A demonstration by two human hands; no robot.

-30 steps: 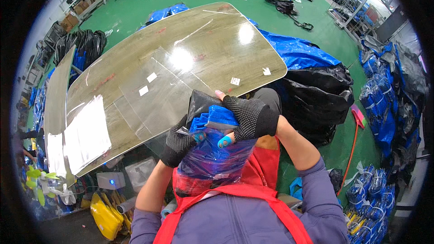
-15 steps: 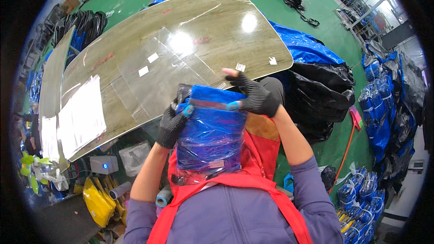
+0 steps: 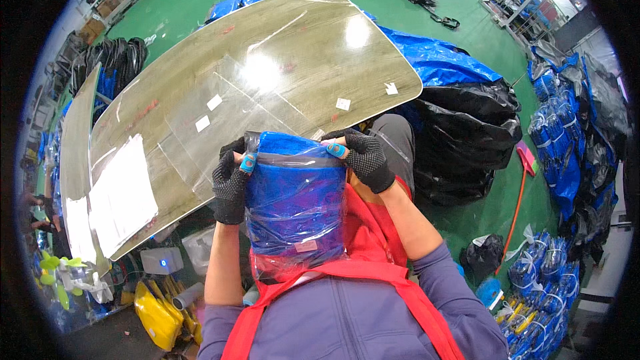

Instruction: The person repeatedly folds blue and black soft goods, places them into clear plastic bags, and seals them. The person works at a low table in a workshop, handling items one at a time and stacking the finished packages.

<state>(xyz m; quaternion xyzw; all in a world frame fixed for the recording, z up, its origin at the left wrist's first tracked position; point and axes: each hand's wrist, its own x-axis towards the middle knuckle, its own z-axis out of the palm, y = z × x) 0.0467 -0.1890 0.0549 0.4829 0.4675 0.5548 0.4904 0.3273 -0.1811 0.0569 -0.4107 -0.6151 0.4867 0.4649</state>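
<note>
A folded blue sheet in a clear plastic bag (image 3: 293, 207) lies upright against my red apron, between my two hands. My left hand (image 3: 230, 183), in a dark dotted glove with bare, blue-wrapped fingertips showing, pinches the bag's upper left corner. At the upper right corner my right hand (image 3: 363, 160), gloved the same way, grips the bag's edge with thumb and finger. A clear strip crosses the bag just below its top edge. Lower on its front is a small pale label (image 3: 307, 246).
A wood-patterned table (image 3: 313, 40) stands ahead, with clear plastic sheets (image 3: 227, 103), small white labels and a stack of white film (image 3: 123, 190) on it. A big black sack (image 3: 460, 140) sits to the right. Bundled blue packs (image 3: 540, 273) and yellow packs (image 3: 158, 313) lie lower down.
My right hand has come down from above the bag's top to its upper right corner. My left hand has shifted left, and the bag's top now lies flatter and straighter.
</note>
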